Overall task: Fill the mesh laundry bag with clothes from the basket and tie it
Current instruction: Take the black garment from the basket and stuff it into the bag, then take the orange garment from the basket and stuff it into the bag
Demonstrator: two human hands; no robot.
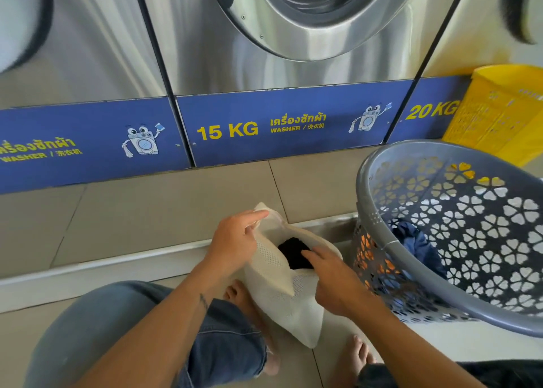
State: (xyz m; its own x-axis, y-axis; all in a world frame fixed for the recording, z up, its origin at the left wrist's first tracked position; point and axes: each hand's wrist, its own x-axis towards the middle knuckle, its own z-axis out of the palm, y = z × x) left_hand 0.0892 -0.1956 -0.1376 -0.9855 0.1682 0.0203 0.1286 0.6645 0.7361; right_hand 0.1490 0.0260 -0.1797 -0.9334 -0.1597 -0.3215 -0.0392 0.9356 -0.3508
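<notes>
Denim knee (pixel 117 332), mesh bag (pixel 279 302), grey basket (pixel 370 167) beside, washers (pixel 223 64) behind.

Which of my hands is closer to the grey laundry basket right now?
Right. The right hand is at the mesh bag's mouth on the side facing the grey basket, not touching it; the left hand pinches the bag's rim on the far side.

A: Ground?
B: Beige tile floor (pixel 147 220). A metal strip (pixel 117 262) crosses it like a step edge.
A: What's on it?
B: Grey basket (pixel 360 182) at right, yellow basket (pixel 499 117) farther back. The mesh bag (pixel 282 299) has its lower end on the tile, between the bare left foot (pixel 238 295) and right foot (pixel 360 355).
</notes>
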